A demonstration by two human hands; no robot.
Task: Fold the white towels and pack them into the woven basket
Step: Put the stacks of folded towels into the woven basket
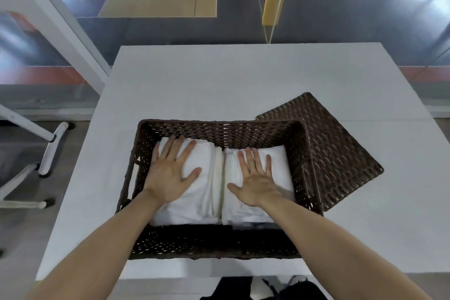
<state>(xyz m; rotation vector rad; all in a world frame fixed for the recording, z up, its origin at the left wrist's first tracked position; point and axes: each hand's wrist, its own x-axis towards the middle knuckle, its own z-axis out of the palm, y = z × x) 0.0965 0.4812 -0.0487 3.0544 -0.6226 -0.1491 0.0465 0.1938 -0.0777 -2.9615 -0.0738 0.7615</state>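
A dark brown woven basket (219,243) stands on the white table near its front edge. Inside it lie two stacks of folded white towels side by side. My left hand (170,170) presses flat on the left stack (202,200), fingers spread and straight. Flat on the right stack (280,161) lies my right hand (255,175), fingers also spread. Neither hand holds anything.
The basket's woven lid (341,153) lies flat on the table, tucked behind the basket's right side. The white table (231,80) stretches beyond the basket. A chair's white legs (51,153) stand on the floor at the left. A glass wall rises behind the table.
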